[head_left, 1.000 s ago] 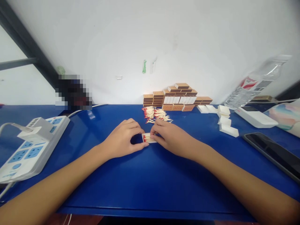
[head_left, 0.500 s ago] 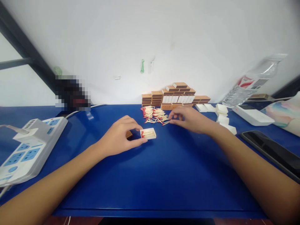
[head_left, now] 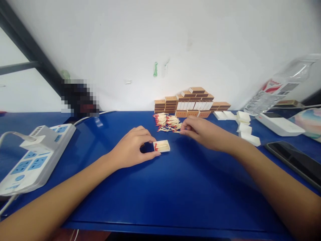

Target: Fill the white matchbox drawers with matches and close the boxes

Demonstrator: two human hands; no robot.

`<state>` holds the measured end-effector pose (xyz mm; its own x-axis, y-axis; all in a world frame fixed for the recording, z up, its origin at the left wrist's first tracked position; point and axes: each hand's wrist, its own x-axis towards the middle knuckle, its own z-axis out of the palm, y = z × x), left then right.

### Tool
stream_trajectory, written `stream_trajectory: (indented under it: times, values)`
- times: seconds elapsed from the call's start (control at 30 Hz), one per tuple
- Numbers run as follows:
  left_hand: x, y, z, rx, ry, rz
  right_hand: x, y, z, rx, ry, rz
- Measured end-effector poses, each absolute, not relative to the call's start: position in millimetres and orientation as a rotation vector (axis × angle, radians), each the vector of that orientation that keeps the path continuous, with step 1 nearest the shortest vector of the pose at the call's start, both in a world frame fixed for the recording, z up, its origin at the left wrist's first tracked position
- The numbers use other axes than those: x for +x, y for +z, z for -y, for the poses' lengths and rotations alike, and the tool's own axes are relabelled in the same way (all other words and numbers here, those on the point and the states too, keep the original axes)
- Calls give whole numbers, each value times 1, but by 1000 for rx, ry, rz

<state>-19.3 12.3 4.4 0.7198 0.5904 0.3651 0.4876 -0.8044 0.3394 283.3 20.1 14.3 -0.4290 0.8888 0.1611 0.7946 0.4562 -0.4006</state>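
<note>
Left hand (head_left: 135,147): grip closed on the left end of the matchbox tray (head_left: 164,151), thumb on the near side, fingers on the far side. Tray sits open-side up at mid tabletop (head_left: 160,194), with loose matches (head_left: 163,146) inside, red heads left. Small brown item (head_left: 142,145) under the left hand, mostly hidden. Right hand (head_left: 205,132): fingertips pinching a single match (head_left: 176,132), farther back and right of the tray, at the near right edge of the match pile (head_left: 167,122). Pile lies beyond the tray, heads mostly left. Behind it, stacked matchboxes (head_left: 192,113) along the wall (head_left: 120,50). To the right: white box pieces (head_left: 244,117), white device (head_left: 279,125), dark phone (head_left: 293,160) nearer, clear bottle (head_left: 278,87) tilted, colorful item (head_left: 309,124) at the far right. Left side: power strip (head_left: 27,167), white adapter (head_left: 40,140) plugged in, cable (head_left: 91,117) running to the far edge.
</note>
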Motion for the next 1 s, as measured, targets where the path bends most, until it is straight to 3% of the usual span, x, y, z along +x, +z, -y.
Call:
stream_trajectory:
  times: [0.27,0.67,1.0]
  values:
    - [-18,7,-9,2770,674,-851,230,10,16,-1258,377,2505]
    - [-16,4,-5,2789,665,-806,225,13,22,-1262,566,2419]
    - [-16,8,-7,2746,699,-801,293,1,-39,-1503,201,2196]
